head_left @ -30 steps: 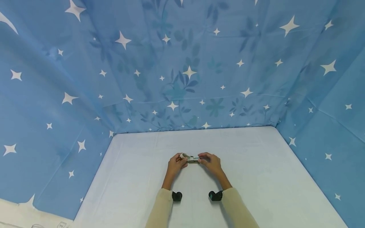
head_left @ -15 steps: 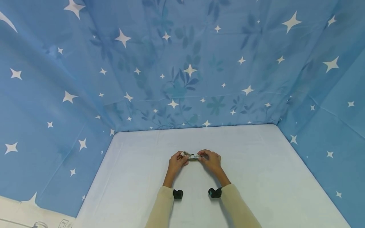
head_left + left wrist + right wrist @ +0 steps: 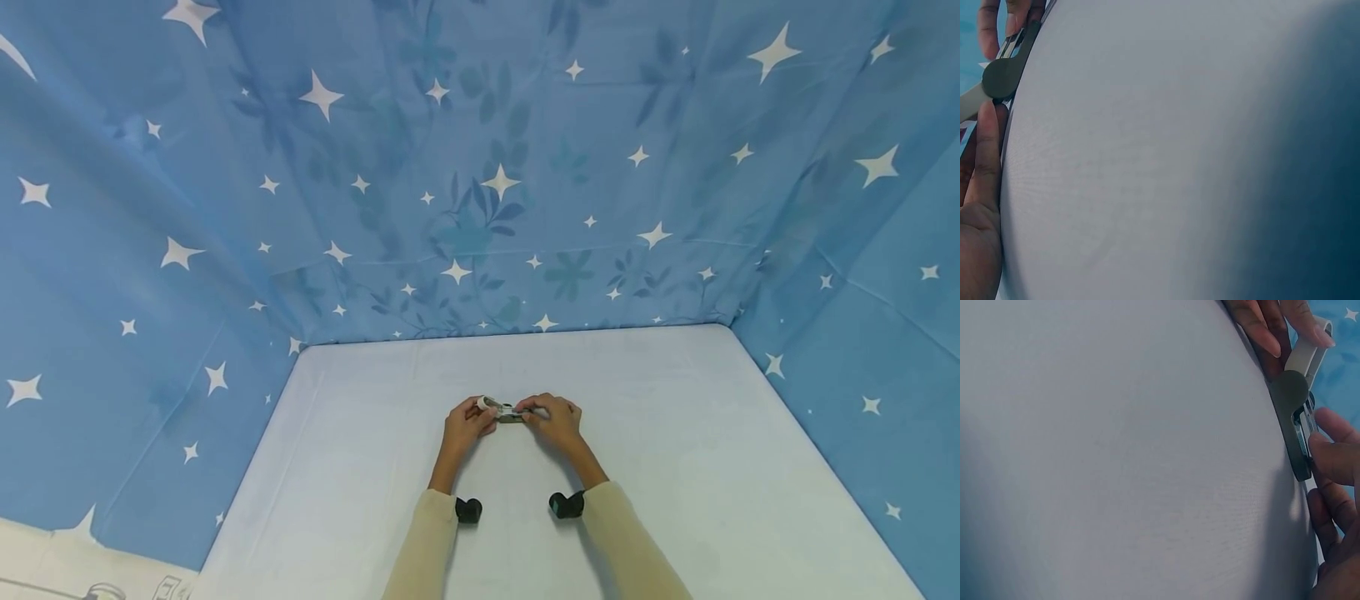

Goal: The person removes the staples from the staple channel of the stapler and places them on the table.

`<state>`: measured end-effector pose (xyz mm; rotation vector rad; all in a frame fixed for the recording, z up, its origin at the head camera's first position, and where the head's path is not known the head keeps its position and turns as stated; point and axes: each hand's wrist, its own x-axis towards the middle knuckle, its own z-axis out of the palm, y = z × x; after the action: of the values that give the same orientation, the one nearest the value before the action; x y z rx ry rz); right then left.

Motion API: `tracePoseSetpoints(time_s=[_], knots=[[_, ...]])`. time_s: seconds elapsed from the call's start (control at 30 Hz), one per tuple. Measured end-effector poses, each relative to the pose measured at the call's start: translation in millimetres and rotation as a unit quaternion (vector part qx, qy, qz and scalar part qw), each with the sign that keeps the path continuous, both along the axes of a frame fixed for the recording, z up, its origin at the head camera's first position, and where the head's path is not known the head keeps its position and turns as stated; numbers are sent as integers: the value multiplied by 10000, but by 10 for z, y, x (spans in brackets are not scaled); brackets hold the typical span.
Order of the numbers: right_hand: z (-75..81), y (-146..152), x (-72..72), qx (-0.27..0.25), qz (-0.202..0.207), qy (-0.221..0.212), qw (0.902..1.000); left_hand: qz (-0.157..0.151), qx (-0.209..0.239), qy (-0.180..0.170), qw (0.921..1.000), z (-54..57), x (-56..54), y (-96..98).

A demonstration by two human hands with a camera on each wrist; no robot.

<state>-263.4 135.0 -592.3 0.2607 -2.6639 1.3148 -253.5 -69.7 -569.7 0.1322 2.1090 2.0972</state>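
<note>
In the head view a small stapler (image 3: 512,418) lies between both hands, low over the white table. It has a grey-green base with a round pivot (image 3: 1291,386), and its pale lid (image 3: 1302,355) is swung up from a silvery metal rail (image 3: 1304,428). My left hand (image 3: 463,427) holds the pivot end and the raised lid between thumb and fingers. From the other side, my right hand (image 3: 557,423) has its thumb and index finger pinched at the metal rail. Its other fingers are bent near the base's far end. The fingers hide part of the rail.
The white tabletop (image 3: 360,467) spreads around the hands. Blue star-patterned curtains (image 3: 465,208) stand at its back and sides. Black wrist cameras (image 3: 566,505) sit at the cream sleeves (image 3: 633,542). A pale sheet with line drawings (image 3: 90,567) shows at the lower left.
My right fingertips have slid slightly left over the stapler's metal rail. The left hand keeps its hold on the pivot end. The head view has tilted a little.
</note>
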Motion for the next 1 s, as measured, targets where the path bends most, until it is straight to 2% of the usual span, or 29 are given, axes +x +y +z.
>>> tracePoseSetpoints(time_s=[0.3, 0.67, 1.0], knots=[[-12, 15, -31, 373, 52, -34, 9993, -76, 28, 37, 10000, 20, 5, -3], [-26, 13, -61, 548, 73, -168, 9983, -61, -55, 114, 9999, 21, 5, -9], [-50, -8, -76, 745, -49, -98, 9972, -157, 108, -47, 9998, -54, -38, -23]])
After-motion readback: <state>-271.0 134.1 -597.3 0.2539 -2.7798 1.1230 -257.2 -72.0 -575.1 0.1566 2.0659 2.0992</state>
